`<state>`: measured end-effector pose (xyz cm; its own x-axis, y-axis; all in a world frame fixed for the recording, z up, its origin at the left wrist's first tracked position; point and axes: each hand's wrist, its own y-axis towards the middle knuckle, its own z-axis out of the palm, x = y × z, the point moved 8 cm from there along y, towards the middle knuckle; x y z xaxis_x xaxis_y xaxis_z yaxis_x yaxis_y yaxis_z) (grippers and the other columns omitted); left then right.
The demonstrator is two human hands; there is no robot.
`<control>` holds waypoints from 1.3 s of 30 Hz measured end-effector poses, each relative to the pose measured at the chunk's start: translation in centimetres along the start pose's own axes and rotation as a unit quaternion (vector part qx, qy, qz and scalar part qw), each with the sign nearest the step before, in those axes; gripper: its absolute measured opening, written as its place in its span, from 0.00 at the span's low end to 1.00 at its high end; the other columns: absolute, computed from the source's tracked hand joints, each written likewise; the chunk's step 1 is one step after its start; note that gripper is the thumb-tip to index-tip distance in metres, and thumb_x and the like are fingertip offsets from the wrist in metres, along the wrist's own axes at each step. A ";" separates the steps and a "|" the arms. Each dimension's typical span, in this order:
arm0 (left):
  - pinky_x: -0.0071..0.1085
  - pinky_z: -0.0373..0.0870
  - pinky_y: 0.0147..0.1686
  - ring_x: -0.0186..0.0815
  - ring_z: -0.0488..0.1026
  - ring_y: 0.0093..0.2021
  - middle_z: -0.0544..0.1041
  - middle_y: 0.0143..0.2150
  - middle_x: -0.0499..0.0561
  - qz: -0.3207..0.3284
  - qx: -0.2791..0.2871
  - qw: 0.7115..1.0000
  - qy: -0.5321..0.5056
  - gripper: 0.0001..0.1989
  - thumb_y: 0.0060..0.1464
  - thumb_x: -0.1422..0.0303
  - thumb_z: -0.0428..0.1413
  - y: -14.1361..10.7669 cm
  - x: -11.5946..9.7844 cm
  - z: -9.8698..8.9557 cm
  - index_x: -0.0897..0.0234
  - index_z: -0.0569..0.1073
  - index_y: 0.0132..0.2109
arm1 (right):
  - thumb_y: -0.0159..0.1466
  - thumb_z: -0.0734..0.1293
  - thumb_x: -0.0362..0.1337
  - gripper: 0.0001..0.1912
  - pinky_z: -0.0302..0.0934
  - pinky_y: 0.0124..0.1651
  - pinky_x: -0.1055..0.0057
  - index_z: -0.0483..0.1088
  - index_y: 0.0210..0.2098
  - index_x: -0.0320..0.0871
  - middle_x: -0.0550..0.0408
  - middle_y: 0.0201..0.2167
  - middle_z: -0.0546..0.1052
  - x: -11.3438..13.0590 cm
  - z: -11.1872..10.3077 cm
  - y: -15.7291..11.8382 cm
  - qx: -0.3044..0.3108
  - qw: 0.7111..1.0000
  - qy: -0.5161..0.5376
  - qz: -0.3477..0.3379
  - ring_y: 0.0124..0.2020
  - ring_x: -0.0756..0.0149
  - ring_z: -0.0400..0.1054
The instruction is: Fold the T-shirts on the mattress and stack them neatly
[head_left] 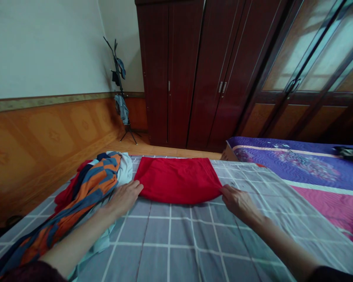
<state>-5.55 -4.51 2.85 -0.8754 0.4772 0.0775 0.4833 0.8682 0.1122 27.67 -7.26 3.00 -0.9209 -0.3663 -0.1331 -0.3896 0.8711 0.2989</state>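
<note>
The grey checked bedsheet [170,254] stretches under my forearms, with the folded red cloth [178,180] lying flat on it, straight ahead. My left hand [123,197] and right hand [238,203] rest open, unclenched, fingers touching its opposite edges, holding it smooth and centred. The orange-and-blue patterned garment [85,196] lies bunched beside my left hand, apart from it.

The folded red cotton-like garment [178,180] looks soft and matt against the woven grey checked bedsheet [170,250]. The dark red wooden wardrobe [155,70] shines glossy, its slim metal handles [222,87] perhaps brushed; the dim light blurs that.
</note>
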 end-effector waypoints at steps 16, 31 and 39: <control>0.34 0.68 0.50 0.39 0.72 0.50 0.75 0.50 0.51 0.157 -0.006 0.977 -0.146 0.11 0.61 0.69 0.50 -5.8 -9.1 -4.7 0.59 0.72 0.50 | 0.62 0.63 0.38 0.18 0.69 0.47 0.61 0.69 0.52 0.47 0.48 0.52 0.73 4.0 -5.8 -7.7 -0.019 0.992 0.121 -0.028 0.49 0.57 0.70; 0.55 0.41 0.63 0.52 0.39 0.68 0.47 0.69 0.60 0.102 0.032 0.981 -0.161 0.33 0.59 0.50 0.47 0.1 -10.0 4.5 0.61 0.53 0.67 | 0.65 0.60 0.48 0.32 0.47 0.63 0.47 0.54 0.64 0.39 0.40 0.66 0.52 11.8 2.5 -0.4 0.068 0.985 0.159 -0.015 0.66 0.48 0.42; 0.57 0.34 0.63 0.54 0.30 0.68 0.41 0.70 0.58 0.065 0.066 0.984 -0.153 0.38 0.55 0.46 0.49 0.0 -9.6 4.9 0.55 0.50 0.67 | 0.65 0.54 0.57 0.36 0.41 0.65 0.51 0.52 0.65 0.41 0.44 0.66 0.51 9.8 4.7 1.8 0.106 0.985 0.129 0.050 0.67 0.51 0.42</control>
<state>2.78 -8.39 -2.70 -0.7792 0.5862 -0.2216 0.6029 0.7977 -0.0098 17.98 -7.70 -2.20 -0.9364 -0.3222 0.1390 -0.3119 0.9457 0.0911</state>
